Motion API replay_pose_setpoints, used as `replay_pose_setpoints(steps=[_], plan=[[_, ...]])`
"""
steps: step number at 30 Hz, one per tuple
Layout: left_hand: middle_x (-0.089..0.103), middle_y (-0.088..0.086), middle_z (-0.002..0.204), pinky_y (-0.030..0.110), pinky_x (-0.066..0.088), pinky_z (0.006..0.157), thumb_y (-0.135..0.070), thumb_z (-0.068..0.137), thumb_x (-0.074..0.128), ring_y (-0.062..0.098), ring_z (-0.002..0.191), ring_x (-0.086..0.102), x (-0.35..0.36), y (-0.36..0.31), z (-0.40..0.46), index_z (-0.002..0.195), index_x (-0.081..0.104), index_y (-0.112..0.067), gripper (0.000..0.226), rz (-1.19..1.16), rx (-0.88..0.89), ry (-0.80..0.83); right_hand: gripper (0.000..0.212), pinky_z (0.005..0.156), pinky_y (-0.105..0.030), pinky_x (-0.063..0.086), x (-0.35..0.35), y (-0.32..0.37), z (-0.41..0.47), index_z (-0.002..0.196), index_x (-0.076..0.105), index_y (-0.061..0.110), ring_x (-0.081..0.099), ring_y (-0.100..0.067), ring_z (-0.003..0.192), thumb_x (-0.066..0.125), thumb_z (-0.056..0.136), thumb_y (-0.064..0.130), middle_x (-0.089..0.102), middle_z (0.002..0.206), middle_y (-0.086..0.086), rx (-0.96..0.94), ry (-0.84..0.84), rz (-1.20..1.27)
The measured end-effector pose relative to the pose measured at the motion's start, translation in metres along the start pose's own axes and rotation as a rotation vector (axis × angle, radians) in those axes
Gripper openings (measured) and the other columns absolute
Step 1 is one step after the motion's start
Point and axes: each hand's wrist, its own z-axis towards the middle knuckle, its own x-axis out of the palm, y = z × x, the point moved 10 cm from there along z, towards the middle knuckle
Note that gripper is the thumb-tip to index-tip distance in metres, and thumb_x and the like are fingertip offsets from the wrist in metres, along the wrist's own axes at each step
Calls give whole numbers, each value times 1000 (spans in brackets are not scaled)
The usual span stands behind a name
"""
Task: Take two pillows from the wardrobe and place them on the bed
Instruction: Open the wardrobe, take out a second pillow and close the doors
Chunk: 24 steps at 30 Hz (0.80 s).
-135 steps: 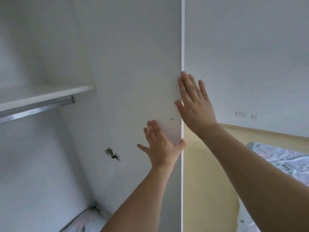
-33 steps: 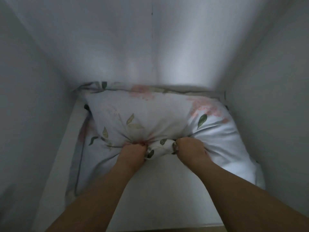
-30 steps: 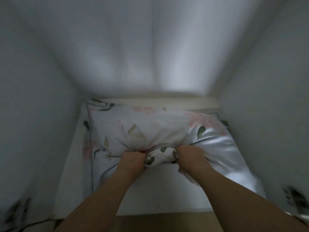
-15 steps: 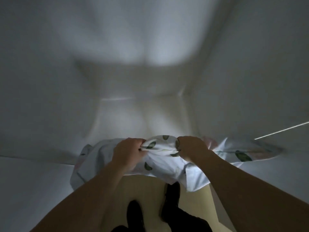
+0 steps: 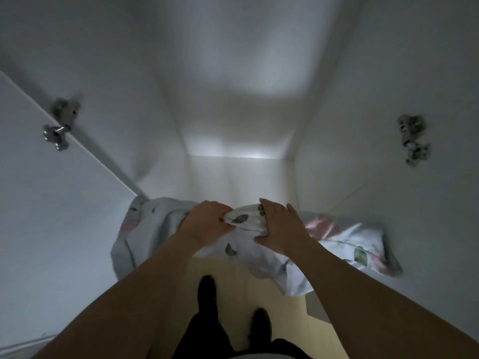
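Observation:
A white pillow (image 5: 344,237) printed with green leaves and pink flowers hangs in front of the open wardrobe (image 5: 233,174), above the floor. Its cover is bunched in the middle, and the two ends sag to either side. My left hand (image 5: 207,221) grips the bunched fabric from the left with curled fingers. My right hand (image 5: 282,226) lies over the bunch from the right, fingers on top and thumb below. No second pillow shows in this view, and the bed is out of sight.
The dim wardrobe compartment has white walls with a metal hinge on the left (image 5: 58,128) and another on the right (image 5: 412,138). The open left door (image 5: 51,216) stands close by. My dark feet (image 5: 206,291) stand on pale wooden floor (image 5: 233,273).
The wardrobe doors were opened, then both hands gripped the pillow on the wardrobe floor and pulled it out and up. My right fingers now lie straighter over the fabric.

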Motion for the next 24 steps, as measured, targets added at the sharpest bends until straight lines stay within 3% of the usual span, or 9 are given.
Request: replay_pose_setpoints(steps=[3,6,8,13,16,18,20,21,24], plan=[[72,-7,79,23,47,60,-28,83,64,8,69,62,-5,-5,-25,86,74,-24,12,9,-7,-15,100,100,-38,44,-4,15,-7,151,18,21,58,-25,111,72,73,50,59,124,-3,-88,90,12],[72,0,77,30,50,65,-27,80,64,14,73,66,-10,-3,-47,82,72,-17,13,30,-17,-59,56,88,-31,45,-9,35,-8,121,55,16,59,-25,106,74,74,40,61,118,-2,-148,126,67],[73,0,80,29,50,68,-28,82,63,15,76,67,-16,3,-60,85,73,-19,14,33,-33,-108,47,94,-33,42,0,54,-11,118,55,13,55,-27,115,71,79,35,57,127,-3,-190,204,63],[72,-5,104,35,52,85,-34,84,57,17,97,65,-25,39,-92,110,68,-33,28,83,-140,-168,32,86,-36,49,7,103,-9,117,52,17,60,-26,101,55,89,32,62,113,-6,-242,280,-119],[64,1,124,38,41,102,-28,82,54,23,116,57,-25,65,-115,126,57,-26,44,197,-195,-189,30,84,-35,48,12,136,-4,117,52,17,59,-25,101,52,89,26,61,114,-6,-271,297,-229],[45,4,146,40,22,116,-26,81,54,25,135,39,-25,91,-140,142,41,-20,62,278,-294,-208,30,83,-34,47,17,162,-1,118,54,17,60,-25,102,51,89,24,61,116,-6,-298,302,-302],[29,2,156,42,9,120,-20,78,54,23,145,20,-25,124,-175,149,28,-19,76,228,-455,-259,29,81,-32,47,21,184,0,116,58,18,61,-24,103,49,89,24,62,116,-5,-294,323,-365],[28,1,156,42,11,120,-16,76,53,23,145,19,-26,137,-194,149,28,-19,77,158,-537,-316,29,80,-30,46,22,189,1,115,60,18,61,-24,102,49,89,24,63,115,-5,-281,334,-384],[47,7,142,38,33,106,-5,76,51,29,127,42,-39,177,-258,137,45,-13,62,-94,-807,-569,35,79,-28,46,24,197,3,120,59,18,61,-23,99,45,89,22,63,114,-4,-210,371,-406]])
